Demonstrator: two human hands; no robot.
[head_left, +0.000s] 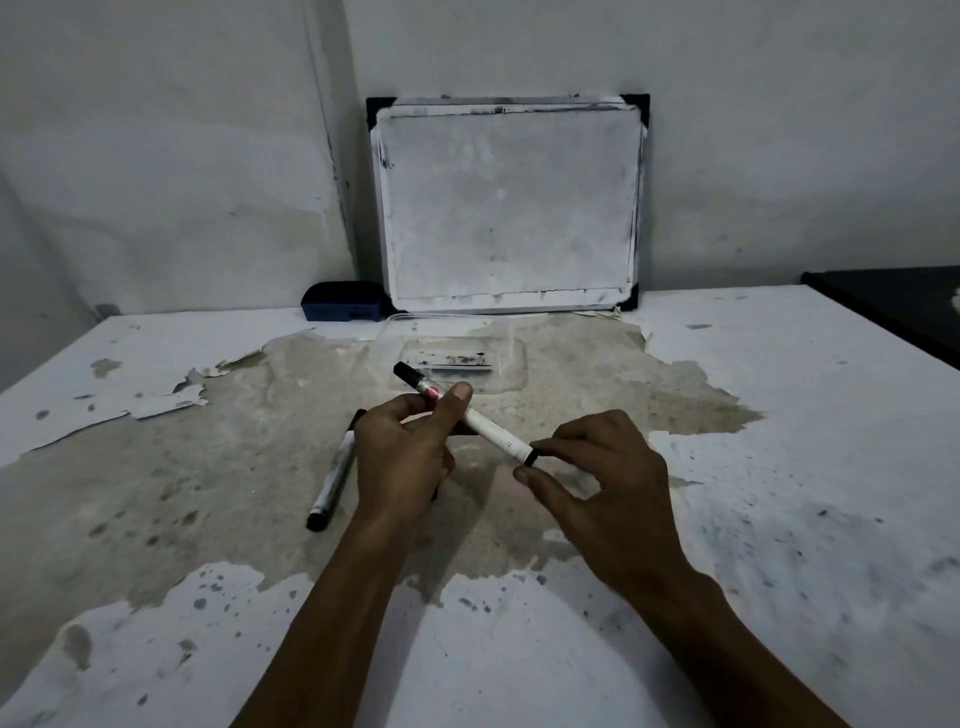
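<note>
One marker (493, 431), bridging left grip (402, 457), right grip (608, 493)

The left hand (400, 457) hides the upper end of the lying marker (332, 480). At the right edge, a dark surface (893, 306) is cut off.

The left hand (400, 457) gripped a white marker (483, 423) above the tabletop (779, 467), while the right hand (608, 488) pinched its black near end. A second marker (332, 478) lay just beside the left hand. A whiteboard (511, 208) leaned against the wall.
</note>
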